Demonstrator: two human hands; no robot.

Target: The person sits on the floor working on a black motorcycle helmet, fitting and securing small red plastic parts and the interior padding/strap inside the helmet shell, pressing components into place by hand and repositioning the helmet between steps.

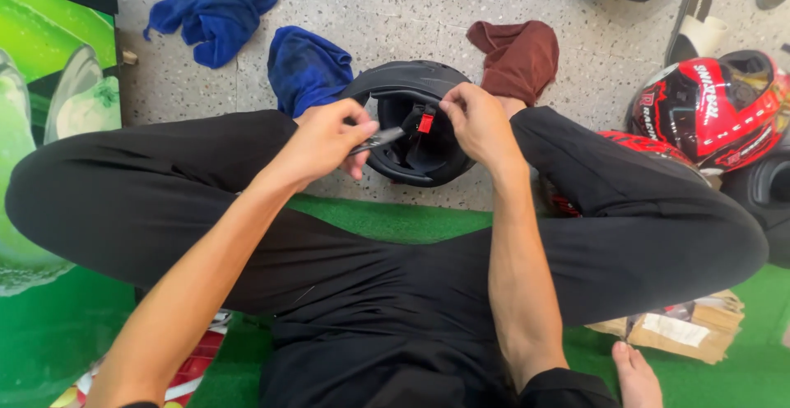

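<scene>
While we sit cross-legged on the green mat (387, 220), the black helmet (411, 124) rests upside down on the speckled floor (395, 13), just past the mat's edge and between our knees. There is a bit of bare floor behind the helmet, but things crowd it on both sides. Our left hand (325, 140) is closed around a thin dark strap end (377, 139) and touches the helmet's left rim. Our right hand (477, 121) pinches at the strap near a small red tab (425, 121) inside the helmet's opening, so the helmet sits right under both hands. We count two blue cloths: one (306, 69) is touching the helmet's left side, and one (216, 9) lies farther back. One brown cloth (518, 55) lies just behind our right hand. One red helmet (712, 107) sits to the right, well apart from our hands, and more dark helmets show only in part at the edges. One flat cardboard piece (683, 326) lies on the mat by our right leg.
</scene>
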